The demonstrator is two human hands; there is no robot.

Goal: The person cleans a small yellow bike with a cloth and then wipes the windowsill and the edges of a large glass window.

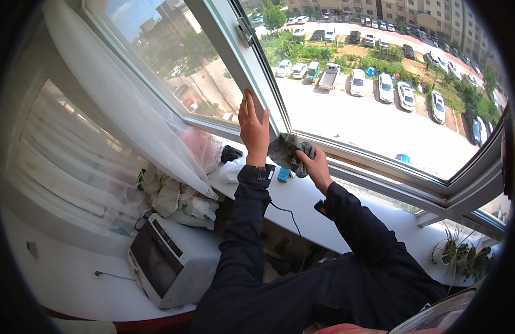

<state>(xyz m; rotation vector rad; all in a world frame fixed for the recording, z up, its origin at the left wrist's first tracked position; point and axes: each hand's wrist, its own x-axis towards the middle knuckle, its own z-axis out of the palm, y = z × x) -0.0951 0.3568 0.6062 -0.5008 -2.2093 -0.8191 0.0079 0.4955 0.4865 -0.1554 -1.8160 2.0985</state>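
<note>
My left hand [254,129] is raised with its fingers extended against the white sash frame [263,89] of the sliding window, and it holds nothing. Bunched in my right hand [316,167] is a grey cloth [291,152], which lies at the bottom corner of that sash, by the window track [353,165]. Part of the cloth hangs over the white sill [291,200]. A blue sponge [283,175] rests on the sill just below the cloth. The window latch [244,32] sits higher up on the sash, beyond my left hand.
Sheer white curtain [115,83] hangs at the left. Below it are bundled fabrics [170,196] and a white boxy appliance [178,259]. A dark cable [297,225] crosses the sill's front edge. Potted plants [457,250] stand at the right end. Parked cars [357,82] show outside, far below.
</note>
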